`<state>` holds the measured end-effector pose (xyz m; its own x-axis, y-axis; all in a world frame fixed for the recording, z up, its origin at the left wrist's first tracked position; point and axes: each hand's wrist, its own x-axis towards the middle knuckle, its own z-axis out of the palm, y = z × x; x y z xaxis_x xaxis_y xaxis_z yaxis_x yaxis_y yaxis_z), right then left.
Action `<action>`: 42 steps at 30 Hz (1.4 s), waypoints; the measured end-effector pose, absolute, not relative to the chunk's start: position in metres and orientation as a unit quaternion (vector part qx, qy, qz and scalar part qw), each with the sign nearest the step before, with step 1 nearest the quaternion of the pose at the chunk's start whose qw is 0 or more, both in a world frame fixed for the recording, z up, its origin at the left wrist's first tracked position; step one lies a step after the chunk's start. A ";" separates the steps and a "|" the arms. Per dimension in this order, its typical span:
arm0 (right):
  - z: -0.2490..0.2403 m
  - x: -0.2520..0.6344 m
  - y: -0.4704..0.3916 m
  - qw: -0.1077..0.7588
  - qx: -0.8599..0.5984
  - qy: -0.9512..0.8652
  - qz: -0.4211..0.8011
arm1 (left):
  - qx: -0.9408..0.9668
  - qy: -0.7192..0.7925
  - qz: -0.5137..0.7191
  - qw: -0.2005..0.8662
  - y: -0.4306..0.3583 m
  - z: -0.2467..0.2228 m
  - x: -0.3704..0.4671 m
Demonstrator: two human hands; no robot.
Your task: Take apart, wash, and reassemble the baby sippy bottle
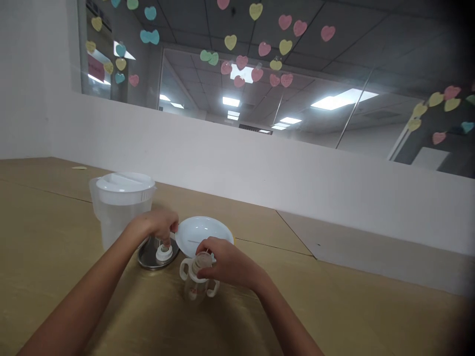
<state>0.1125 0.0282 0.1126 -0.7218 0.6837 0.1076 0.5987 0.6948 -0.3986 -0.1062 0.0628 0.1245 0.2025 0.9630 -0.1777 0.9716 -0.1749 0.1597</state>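
The right hand (228, 264)'s fingers curl round the baby bottle (195, 288); left hand (161, 225)'s nearly pinched at the teat cap (164, 254), can't tell if gripping. Bottle's probably light, stiff, slickish; side handles (182, 268) look safest.

I take this for an office or some similar workplace interior, though I can't settle which kind from my remote view. What tells me most is the long glass pane (200, 29) set in a plain white wall (193, 143): it shows a dark ceiling (371, 49) laid out in square panels, with bright flat light panels (343, 100) let into it, the usual commercial fit-out. I can't say whether that is a room beyond or a reflection. Heart-shaped paper notes (256, 11) in pink, yellow, green and blue dot the glass, as on a staff message wall. Below, I see a broad, plain brownish bench (371, 301) running along the wall.
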 end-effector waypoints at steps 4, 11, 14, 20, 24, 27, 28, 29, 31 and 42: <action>0.110 0.114 0.029 0.106 -0.359 -0.914 0.158 | 0.731 0.672 -0.070 0.097 0.073 0.116 -0.101; 0.118 0.120 0.029 0.107 -0.344 -0.910 0.206 | 0.711 0.686 -0.110 0.107 0.092 0.095 -0.100; 0.120 0.124 0.029 0.113 -0.345 -0.906 0.216 | 0.719 0.675 -0.122 0.116 0.098 0.086 -0.099; 0.122 0.127 0.028 0.115 -0.357 -0.902 0.212 | 0.726 0.666 -0.122 0.123 0.099 0.083 -0.096; 0.125 0.128 0.028 0.123 -0.358 -0.901 0.214 | 0.719 0.677 -0.108 0.115 0.093 0.092 -0.098; 0.127 0.130 0.027 0.131 -0.361 -0.897 0.217 | 0.710 0.693 -0.087 0.088 0.087 0.099 -0.103; 0.128 0.130 0.026 0.134 -0.361 -0.897 0.217 | 0.708 0.698 -0.075 0.073 0.085 0.101 -0.106; 0.128 0.130 0.026 0.135 -0.361 -0.897 0.216 | 0.707 0.703 -0.059 0.054 0.084 0.103 -0.108; 0.129 0.130 0.026 0.136 -0.360 -0.898 0.214 | 0.705 0.708 -0.023 0.015 0.081 0.106 -0.112; 0.132 0.129 0.024 0.138 -0.364 -0.898 0.203 | 0.700 0.714 -0.021 -0.013 0.094 0.090 -0.110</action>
